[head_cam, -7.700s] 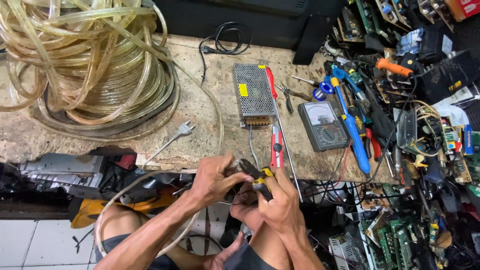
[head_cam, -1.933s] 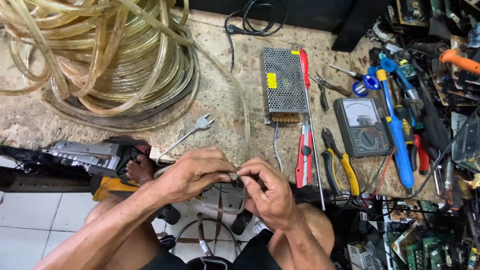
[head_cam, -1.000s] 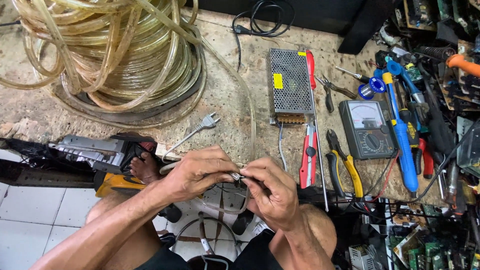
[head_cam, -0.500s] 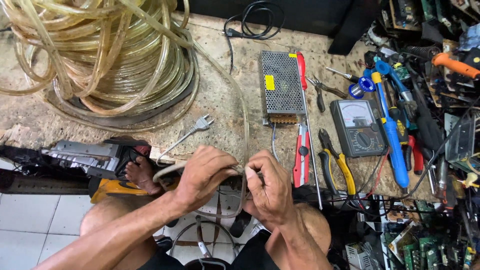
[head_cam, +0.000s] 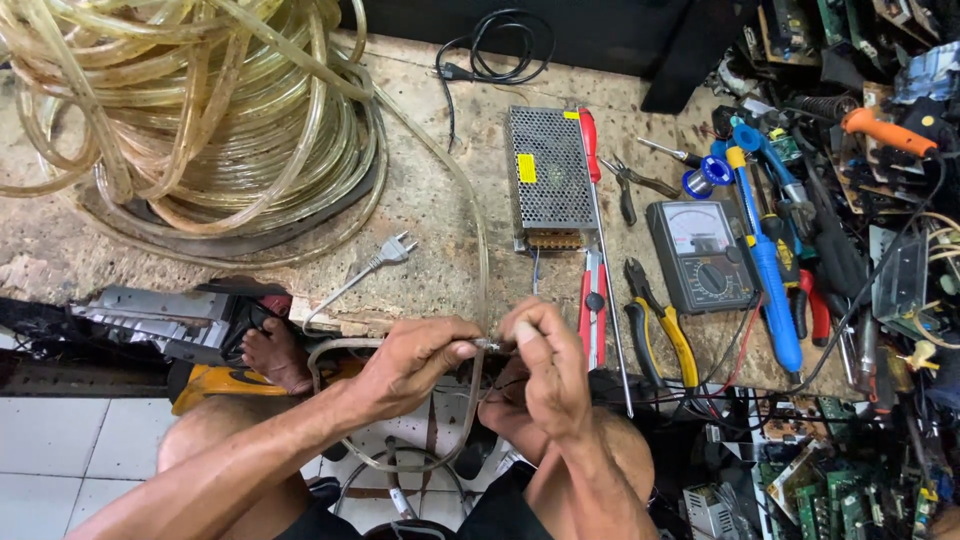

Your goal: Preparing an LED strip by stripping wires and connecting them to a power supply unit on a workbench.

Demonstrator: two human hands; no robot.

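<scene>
Both grips pinching strip end (head_cam: 487, 344), between fingertips, above lap

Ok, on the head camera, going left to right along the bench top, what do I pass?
Coil of clear tubing → white plug → perforated metal power supply → red utility knife → yellow-handled pliers → analog multimeter → blue tool → orange-handled tool.

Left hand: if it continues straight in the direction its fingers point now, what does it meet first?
The left hand points rightward, so it would meet the right hand almost at once; their fingertips nearly touch around the small wire end.
</scene>
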